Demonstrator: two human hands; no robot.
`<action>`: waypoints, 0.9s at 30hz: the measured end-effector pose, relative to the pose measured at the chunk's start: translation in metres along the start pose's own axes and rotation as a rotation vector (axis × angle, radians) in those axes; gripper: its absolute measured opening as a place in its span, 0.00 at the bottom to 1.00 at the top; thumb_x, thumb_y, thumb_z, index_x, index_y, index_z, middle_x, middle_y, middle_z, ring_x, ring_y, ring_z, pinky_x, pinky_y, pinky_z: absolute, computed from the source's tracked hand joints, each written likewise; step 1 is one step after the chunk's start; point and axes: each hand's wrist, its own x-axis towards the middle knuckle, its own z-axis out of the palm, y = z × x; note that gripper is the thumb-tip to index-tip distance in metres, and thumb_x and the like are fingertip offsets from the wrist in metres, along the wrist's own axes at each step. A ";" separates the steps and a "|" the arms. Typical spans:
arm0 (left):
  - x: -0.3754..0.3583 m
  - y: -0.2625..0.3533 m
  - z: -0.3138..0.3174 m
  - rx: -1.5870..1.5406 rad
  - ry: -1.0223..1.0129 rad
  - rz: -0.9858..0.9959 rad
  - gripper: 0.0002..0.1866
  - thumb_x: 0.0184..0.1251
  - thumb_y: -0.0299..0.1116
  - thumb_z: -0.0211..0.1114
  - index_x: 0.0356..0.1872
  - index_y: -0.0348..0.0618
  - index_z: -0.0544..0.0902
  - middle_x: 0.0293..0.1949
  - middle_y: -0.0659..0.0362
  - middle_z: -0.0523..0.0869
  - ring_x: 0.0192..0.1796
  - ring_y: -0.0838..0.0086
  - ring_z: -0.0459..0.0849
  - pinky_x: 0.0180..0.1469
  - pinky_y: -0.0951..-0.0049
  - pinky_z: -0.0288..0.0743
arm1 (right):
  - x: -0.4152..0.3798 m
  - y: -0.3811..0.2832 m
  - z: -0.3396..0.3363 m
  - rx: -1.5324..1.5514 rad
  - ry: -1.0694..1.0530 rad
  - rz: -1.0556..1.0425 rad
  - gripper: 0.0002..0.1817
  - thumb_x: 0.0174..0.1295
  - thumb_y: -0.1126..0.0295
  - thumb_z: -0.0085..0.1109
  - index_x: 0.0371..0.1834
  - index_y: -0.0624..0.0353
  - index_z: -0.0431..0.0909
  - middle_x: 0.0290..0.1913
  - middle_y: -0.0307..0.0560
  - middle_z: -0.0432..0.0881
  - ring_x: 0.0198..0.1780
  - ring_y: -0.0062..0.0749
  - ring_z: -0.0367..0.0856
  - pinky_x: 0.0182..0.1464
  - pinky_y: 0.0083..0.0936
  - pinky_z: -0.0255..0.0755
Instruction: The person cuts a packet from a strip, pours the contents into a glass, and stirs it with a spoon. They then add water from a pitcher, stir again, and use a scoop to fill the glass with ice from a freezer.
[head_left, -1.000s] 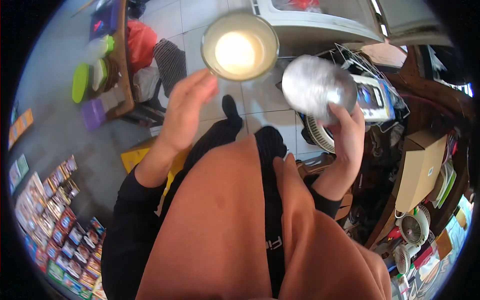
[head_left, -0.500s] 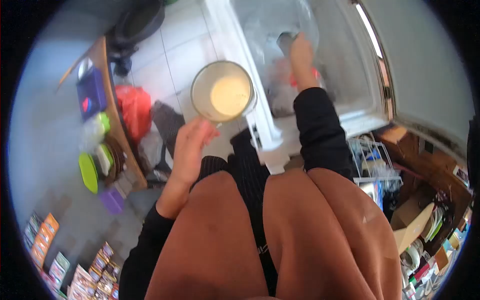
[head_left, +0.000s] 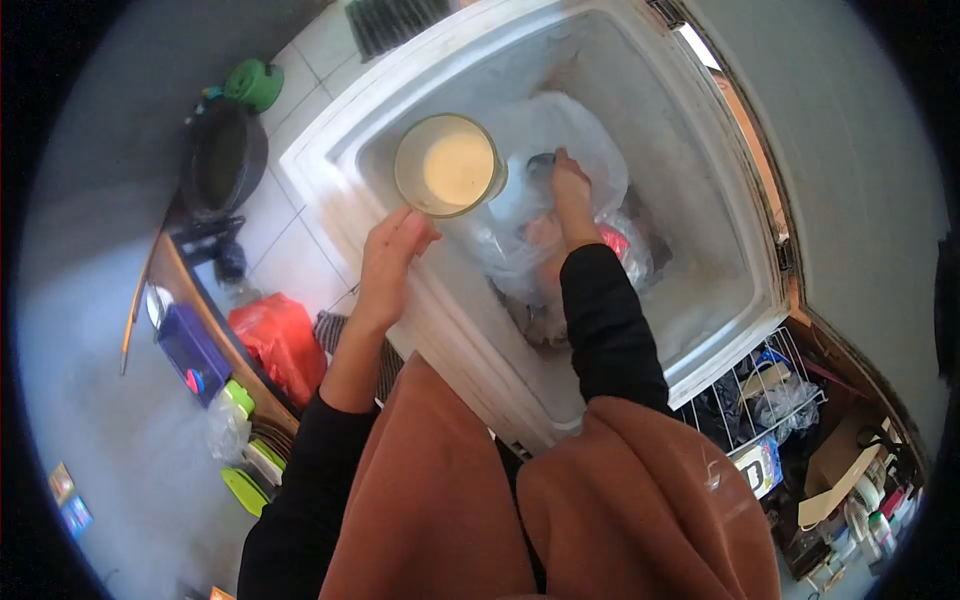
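Note:
My left hand (head_left: 392, 255) is closed at the near side of a clear glass mug (head_left: 408, 165), its handle hidden by my fingers. A pale, creamy liquid (head_left: 460, 170) shows inside the mug, which is over the near left part of an open chest freezer (head_left: 710, 340). Down in the freezer, my right hand (head_left: 572, 195) grips a small dark grey scoop-like object (head_left: 541, 160). That object is at a large clear plastic bag (head_left: 600, 125); the bag's contents are hard to make out. Near my right wrist lies a red and clear package (head_left: 612, 240).
The raised freezer lid (head_left: 860, 150) stands at the right. A white wire rack (head_left: 755, 390) is beside the freezer's near right corner. To the left are a red plastic bag (head_left: 280, 340), a wooden shelf edge (head_left: 215, 305) and a black basin (head_left: 222, 160) on tiled floor.
My view and body have shifted toward the freezer. The mug, over the floor beside the freezer before, is now over its opening. My right hand still grips the grey object at the plastic bag.

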 end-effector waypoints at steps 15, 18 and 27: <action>0.019 0.008 0.003 -0.071 -0.084 -0.067 0.20 0.62 0.45 0.47 0.35 0.35 0.74 0.22 0.68 0.66 0.25 0.84 0.60 0.27 0.84 0.53 | 0.010 0.007 0.107 0.014 -0.634 0.000 0.19 0.52 0.67 0.45 0.49 0.56 0.68 0.44 0.56 0.74 0.44 0.47 0.75 0.44 0.35 0.70; 0.019 0.009 0.006 -0.131 -0.065 -0.117 0.21 0.61 0.47 0.48 0.33 0.35 0.73 0.21 0.66 0.66 0.25 0.82 0.60 0.33 0.79 0.57 | -0.001 0.004 0.136 -0.053 -0.716 -0.110 0.20 0.52 0.67 0.44 0.50 0.57 0.68 0.46 0.56 0.73 0.44 0.46 0.75 0.44 0.35 0.70; 0.024 -0.001 0.002 -0.189 -0.067 -0.001 0.18 0.63 0.45 0.46 0.28 0.39 0.69 0.20 0.65 0.63 0.25 0.80 0.61 0.38 0.75 0.61 | 0.020 -0.006 0.049 0.286 -0.759 -0.106 0.21 0.51 0.71 0.43 0.51 0.60 0.66 0.43 0.54 0.74 0.34 0.40 0.76 0.34 0.32 0.72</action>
